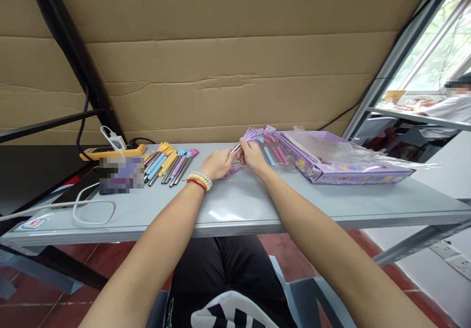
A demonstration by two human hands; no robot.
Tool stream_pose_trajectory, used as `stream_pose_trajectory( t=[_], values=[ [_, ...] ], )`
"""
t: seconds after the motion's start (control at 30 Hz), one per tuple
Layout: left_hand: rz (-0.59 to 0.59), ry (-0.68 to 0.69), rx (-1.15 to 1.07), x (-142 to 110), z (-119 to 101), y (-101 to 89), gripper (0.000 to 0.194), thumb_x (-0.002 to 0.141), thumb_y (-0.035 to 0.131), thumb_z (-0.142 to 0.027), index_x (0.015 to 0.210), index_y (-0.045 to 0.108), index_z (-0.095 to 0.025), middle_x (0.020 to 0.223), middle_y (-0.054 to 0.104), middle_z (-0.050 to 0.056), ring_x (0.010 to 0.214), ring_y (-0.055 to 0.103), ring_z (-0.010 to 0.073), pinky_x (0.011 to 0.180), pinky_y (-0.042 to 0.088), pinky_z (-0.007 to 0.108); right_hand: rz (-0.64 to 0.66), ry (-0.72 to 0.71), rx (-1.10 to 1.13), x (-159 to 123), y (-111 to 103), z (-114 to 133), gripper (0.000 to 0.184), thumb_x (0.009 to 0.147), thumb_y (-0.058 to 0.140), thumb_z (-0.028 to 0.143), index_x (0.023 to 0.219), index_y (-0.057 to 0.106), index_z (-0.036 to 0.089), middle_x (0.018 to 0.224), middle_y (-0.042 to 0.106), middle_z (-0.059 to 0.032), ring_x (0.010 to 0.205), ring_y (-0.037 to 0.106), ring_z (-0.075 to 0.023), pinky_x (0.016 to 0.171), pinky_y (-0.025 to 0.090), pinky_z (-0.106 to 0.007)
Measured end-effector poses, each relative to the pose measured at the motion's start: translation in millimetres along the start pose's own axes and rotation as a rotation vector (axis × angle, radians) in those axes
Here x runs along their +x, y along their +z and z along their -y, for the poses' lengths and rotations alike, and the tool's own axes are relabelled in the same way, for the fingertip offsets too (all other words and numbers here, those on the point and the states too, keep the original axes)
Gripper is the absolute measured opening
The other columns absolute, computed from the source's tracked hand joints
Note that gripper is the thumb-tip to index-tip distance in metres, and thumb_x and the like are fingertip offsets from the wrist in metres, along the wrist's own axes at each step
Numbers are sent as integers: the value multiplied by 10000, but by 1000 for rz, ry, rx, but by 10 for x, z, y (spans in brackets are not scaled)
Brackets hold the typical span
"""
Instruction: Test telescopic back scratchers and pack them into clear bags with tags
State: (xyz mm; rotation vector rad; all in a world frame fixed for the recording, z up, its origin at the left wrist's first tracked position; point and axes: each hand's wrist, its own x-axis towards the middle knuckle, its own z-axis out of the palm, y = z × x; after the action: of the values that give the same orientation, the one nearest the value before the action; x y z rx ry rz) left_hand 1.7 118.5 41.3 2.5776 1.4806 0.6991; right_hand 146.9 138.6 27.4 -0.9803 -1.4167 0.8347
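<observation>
Both hands meet over the middle of the desk. My left hand (219,163) is closed around the metal rod of a back scratcher (236,148). My right hand (252,155) pinches the same back scratcher nearer its purple, hand-shaped head. Under my hands lies a small pink-purple piece (234,170), partly hidden. Just beyond my right hand, blue and pink back scratchers (278,151) rest in clear plastic. On the left, several back scratchers (170,163) with yellow, blue and pink heads lie side by side, their metal rods pointing toward me.
A purple patterned box (353,175) with clear plastic film on top stands at the right. At the left are a yellow power strip (110,152), a blurred phone-like object (121,176) and a white cable (91,203). Cardboard (228,58) walls the back. Another person (452,104) sits far right.
</observation>
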Motion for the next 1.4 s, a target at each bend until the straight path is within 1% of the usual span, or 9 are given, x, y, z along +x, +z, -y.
stream_pose_trajectory(
  t=[0.1,0.27,0.53,0.7,0.8,1.0,1.13,1.27,1.4],
  values=[
    [27,40,-29,-33,6,1,418,959,235,-415,1025,595,-214,744,673,50,741,631,216,655,402,293,171,9,-112,-18,17,-40,661,737,400,795,488,454,185,353,444,4,310,412,-85,351,291,-224],
    [39,54,-126,-21,16,7,397,956,233,-376,1004,595,-220,711,669,24,689,628,186,655,419,279,207,41,-185,16,5,-75,716,753,338,807,454,486,174,358,455,-21,330,420,-95,373,299,-233],
    [0,74,-48,-28,11,29,331,946,269,-351,962,567,-207,767,688,50,721,638,211,672,430,303,146,-93,-353,-48,-15,-12,733,756,265,826,438,450,192,398,457,-23,435,449,-118,462,335,-254],
    [-4,86,-64,-55,-28,15,319,950,274,-354,1027,551,-216,745,683,36,695,638,206,649,424,294,137,-169,-443,-98,7,5,745,765,196,829,440,409,193,442,449,-23,470,419,-116,501,310,-268],
    [-37,96,-69,-55,-34,6,322,953,273,-359,1001,558,-220,752,683,36,707,637,204,644,416,290,135,-241,-499,-128,12,-1,738,791,150,806,470,406,193,474,460,-24,506,428,-123,528,309,-268],
    [-169,-16,11,-35,32,-44,337,956,284,-388,1055,555,-213,835,697,56,803,651,222,671,407,293,-60,-416,-716,-214,0,9,636,905,136,635,630,505,195,582,563,-60,571,505,-163,576,306,-278],
    [-205,-130,85,-29,53,-44,346,962,273,-385,1080,543,-204,837,698,68,827,657,240,671,403,299,-57,-493,-991,-216,-34,48,486,930,238,461,642,520,188,612,599,-84,574,513,-168,544,233,-296],
    [-189,-169,147,-9,27,5,356,962,263,-389,1094,537,-203,856,699,86,847,658,262,691,410,315,1,-476,-1292,-113,-225,165,361,892,340,317,700,600,155,704,657,-115,639,562,-181,550,244,-296],
    [-183,-180,168,4,-4,29,358,961,250,-388,1078,533,-202,849,692,100,832,659,272,684,416,327,-51,-276,-1568,92,-728,357,282,840,432,279,879,667,129,917,691,-155,841,619,-249,611,330,-295]
  ],
)
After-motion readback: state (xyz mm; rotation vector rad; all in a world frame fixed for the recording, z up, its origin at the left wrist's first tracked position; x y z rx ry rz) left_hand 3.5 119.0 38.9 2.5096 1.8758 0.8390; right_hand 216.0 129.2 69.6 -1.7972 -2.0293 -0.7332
